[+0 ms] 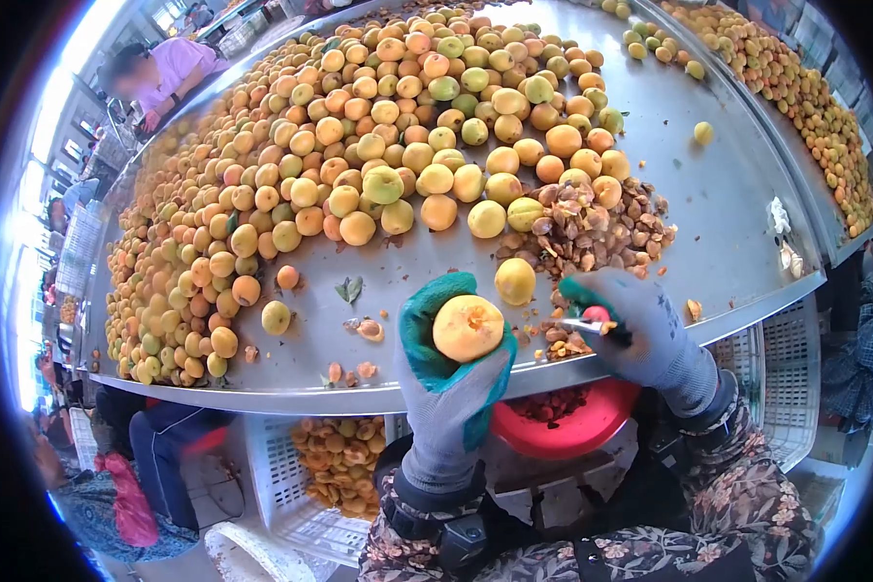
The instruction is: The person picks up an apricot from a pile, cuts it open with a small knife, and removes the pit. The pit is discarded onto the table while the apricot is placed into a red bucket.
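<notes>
Steel worktop (650,107) heaped with orange-yellow fruit (359,126); red round basin (567,427) below, dark scraps inside; left fingers (453,330) cupping fruit, right gripping knife (587,325).

Bright windows (73,150) glare at left, beyond a wide, shiny metal table (737,189).

Fruit-processing workshop, by look of it: long metal sorting table (359,396) heaped with orange-yellow fruit (357,229), pile of pits (592,228), white plastic crates (791,388) below, gloved worker's hand (640,325), another person (175,73) at table edge, bright windows along side
</notes>
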Tool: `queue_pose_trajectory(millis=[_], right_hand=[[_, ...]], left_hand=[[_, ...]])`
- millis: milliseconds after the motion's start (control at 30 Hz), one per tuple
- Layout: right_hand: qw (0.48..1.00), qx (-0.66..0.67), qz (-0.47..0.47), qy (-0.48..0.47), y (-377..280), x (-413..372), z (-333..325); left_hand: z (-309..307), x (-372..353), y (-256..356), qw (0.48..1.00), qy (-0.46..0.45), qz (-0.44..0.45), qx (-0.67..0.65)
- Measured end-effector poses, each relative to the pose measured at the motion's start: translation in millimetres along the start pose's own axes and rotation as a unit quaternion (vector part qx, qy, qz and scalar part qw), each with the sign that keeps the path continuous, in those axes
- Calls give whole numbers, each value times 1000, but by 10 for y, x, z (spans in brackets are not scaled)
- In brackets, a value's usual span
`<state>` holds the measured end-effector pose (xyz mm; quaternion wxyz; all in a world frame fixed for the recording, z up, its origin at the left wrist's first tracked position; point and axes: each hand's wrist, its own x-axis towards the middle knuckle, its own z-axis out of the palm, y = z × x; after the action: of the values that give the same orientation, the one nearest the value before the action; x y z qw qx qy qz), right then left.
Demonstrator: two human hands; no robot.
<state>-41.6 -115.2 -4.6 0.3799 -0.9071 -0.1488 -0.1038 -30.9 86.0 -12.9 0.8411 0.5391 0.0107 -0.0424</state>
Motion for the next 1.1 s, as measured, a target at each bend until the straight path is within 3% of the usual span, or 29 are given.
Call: queue_pose_trajectory(millis=[67, 200, 267, 333, 400, 433, 467, 500, 533, 600, 667, 733, 767, 833, 867, 933, 1100], right_hand=[[996, -5, 33, -81, -13, -11, 18], [997, 0, 24, -77, 2, -19, 44], [996, -15, 26, -86, 9, -29, 51], [995, -29, 29, -93, 34, -43, 80], [998, -53, 11, 41, 90, -53, 133], [997, -56, 9, 44, 126, -34, 118], [993, -27, 86, 71, 174, -4, 78], [982, 2, 160, 96, 216, 22, 48], [983, -1, 155, 98, 242, 8, 54], [979, 124, 159, 37, 191, -22, 86], [983, 153, 106, -3, 60, -23, 88], [997, 51, 7, -58, -34, -8, 117], [997, 64, 10, -39, -81, -7, 143], [996, 68, 24, -50, -80, 2, 145], [995, 70, 36, -61, -78, 11, 144], [995, 61, 41, -74, -85, 4, 135], [997, 26, 14, -68, -70, -17, 156]], left_hand=[[-98, 26, -57, 988, 9, 95, 124], [-82, 37, -15, 985, 35, 96, 143], [-91, 47, -16, 958, 19, 164, 235], [-109, 53, -53, 957, 12, 167, 236], [-98, 43, -52, 957, 3, 173, 234], [-77, 18, -18, 991, -8, 84, 106], [-49, 0, 24, 999, -19, -8, -25], [0, -13, 54, 994, -45, -9, -94], [-2, 1, 50, 994, -47, -4, -96], [-8, 27, 45, 980, -100, -53, -163], [8, 13, 83, 984, -79, -89, -132], [20, 7, 67, 991, -88, -68, -77], [25, 6, 54, 991, -89, -71, -76], [27, 5, 30, 986, -82, 59, 129], [23, 6, 30, 986, -82, 59, 130], [6, 5, 31, 998, -63, -12, 6], [-16, 5, 65, 997, -63, -38, -10]])
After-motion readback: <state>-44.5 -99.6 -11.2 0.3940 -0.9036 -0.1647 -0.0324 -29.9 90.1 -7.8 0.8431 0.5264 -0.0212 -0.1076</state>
